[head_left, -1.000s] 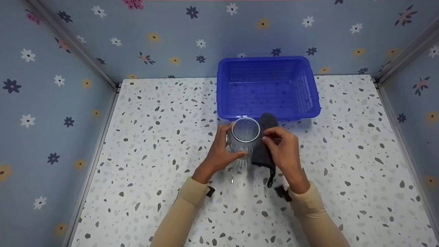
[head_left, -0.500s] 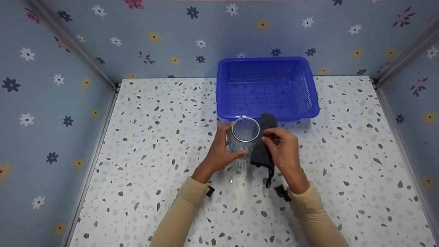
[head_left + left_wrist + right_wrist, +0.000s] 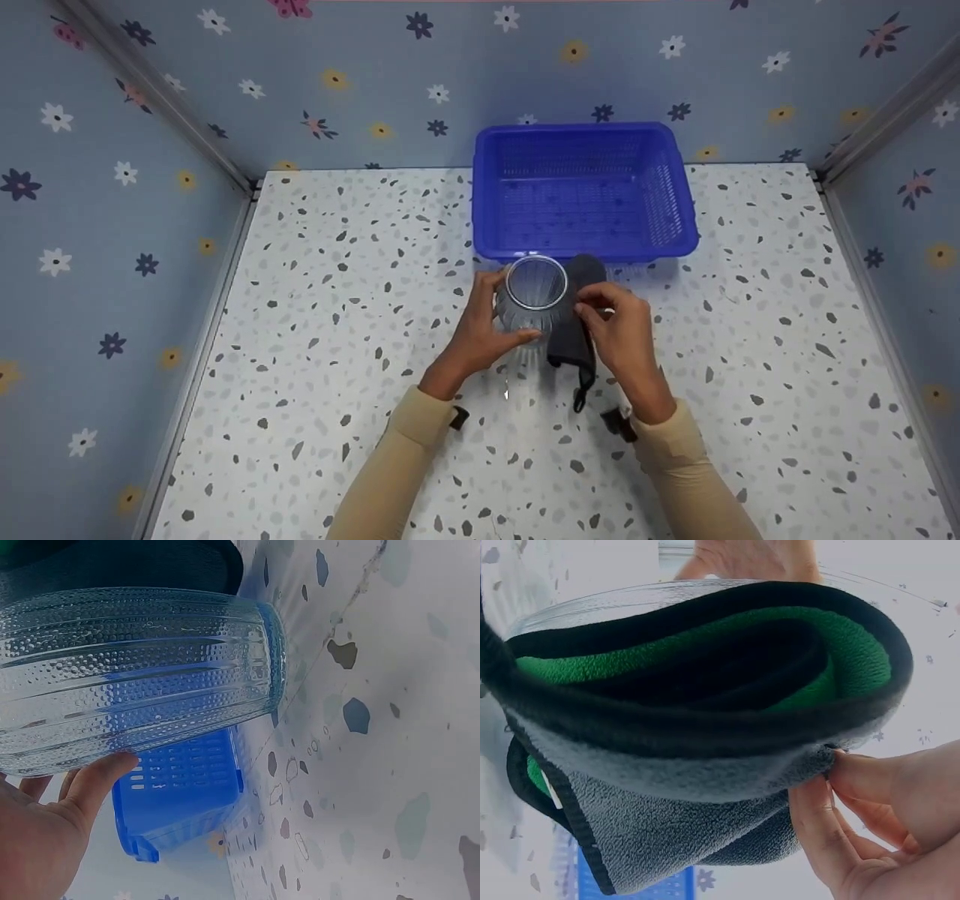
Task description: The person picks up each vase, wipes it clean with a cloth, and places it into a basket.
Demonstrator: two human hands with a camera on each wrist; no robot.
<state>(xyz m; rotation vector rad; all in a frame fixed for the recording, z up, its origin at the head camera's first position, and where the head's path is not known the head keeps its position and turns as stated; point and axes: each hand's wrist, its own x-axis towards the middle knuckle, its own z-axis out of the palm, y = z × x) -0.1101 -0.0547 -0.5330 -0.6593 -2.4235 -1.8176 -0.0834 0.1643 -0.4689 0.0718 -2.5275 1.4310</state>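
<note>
Grey cloth (image 3: 571,343), head view: shifted slightly since the earlier frame; its hanging loop (image 3: 580,400) has swung left and its far end sits a little lower.
Glass jar (image 3: 523,319), head view: unmoved, mouth up, between the hands, with the cloth close along its right side.
Left hand (image 3: 478,335), head view: spread wide round the jar, gripping it, thumb on the near side.
Right hand (image 3: 626,330), head view: narrow, thumb and fingers pinching the cloth.
Blue basket (image 3: 656,253), head view: beyond the jar, on the speckled tabletop (image 3: 352,300), by the flowered back wall (image 3: 285,45).
Jar wall, left wrist view: ribbed, dimpled; base close to the tabletop, cannot tell if touching. Basket shows behind.
Cloth folds, right wrist view: grey outside, green inside, black edging; thumb and fingers pinch one edge. Jar and left hand lie behind.
</note>
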